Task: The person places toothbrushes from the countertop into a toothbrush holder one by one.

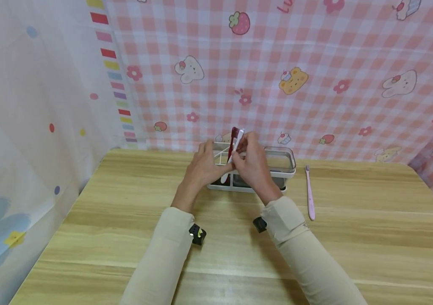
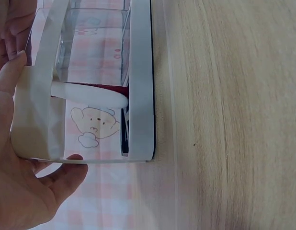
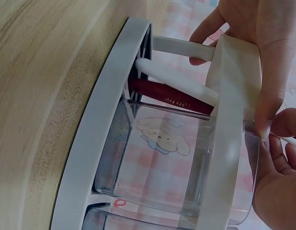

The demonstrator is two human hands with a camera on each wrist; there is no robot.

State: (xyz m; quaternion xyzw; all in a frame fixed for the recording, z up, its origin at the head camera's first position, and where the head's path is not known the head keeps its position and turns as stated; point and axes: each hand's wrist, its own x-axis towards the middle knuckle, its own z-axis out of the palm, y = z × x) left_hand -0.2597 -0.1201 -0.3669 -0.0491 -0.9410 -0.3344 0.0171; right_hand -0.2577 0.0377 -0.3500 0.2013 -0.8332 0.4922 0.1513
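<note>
A white toothbrush holder [image 1: 287,174] with clear cups stands on the table near the back. My left hand [image 1: 204,168] grips its left end, thumb in front and fingers behind, as the left wrist view shows. With thumb and fingers, my right hand [image 1: 253,163] pinches the upper part of a white toothbrush [image 3: 179,82]. The lower end of that white handle slants down inside the holder's left compartment. Beside it leans a dark red flat-handled item [image 3: 172,97], its top rising above the holder; its kind is unclear. The right fingers partly hide both tops.
A lilac toothbrush [image 1: 310,195] lies on the wooden table [image 1: 369,237], right of the holder. Close behind the holder hangs a pink checked cloth [image 1: 216,97]. A clear cup [image 1: 280,159] fills the holder's right side.
</note>
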